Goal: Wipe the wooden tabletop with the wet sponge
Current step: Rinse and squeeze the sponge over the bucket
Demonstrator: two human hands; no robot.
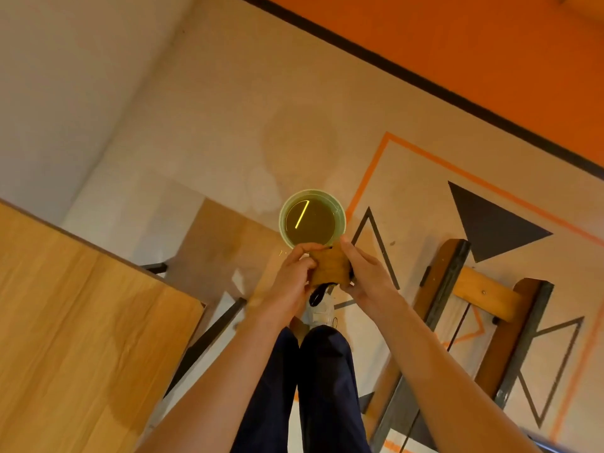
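The person is standing over a green bucket (312,220) of murky water on the floor and is holding the sponge (330,268) just above its near rim. This looks like the wringing step, before any wiping begins. The left hand (294,282) is clenching the sponge's left side, fingers curled over its top, and the right hand (362,276) is grasping the right side, thumb along the upper edge. So each grip is closed on the sponge, which is squeezed between the two.

The sponge is brownish-yellow, with a dark layer showing at its right and lower edges. Its broad face is turned up toward the camera, and its long axis seems to run between the two hands, though the fingers are hiding its ends.

The wooden surface (81,322) is lying to the left, its near-right corner well apart from the sponge; a darker, damp-looking patch is showing near that corner. The next move probably calls for carrying the sponge leftward and laying its broad face flat on the surface.
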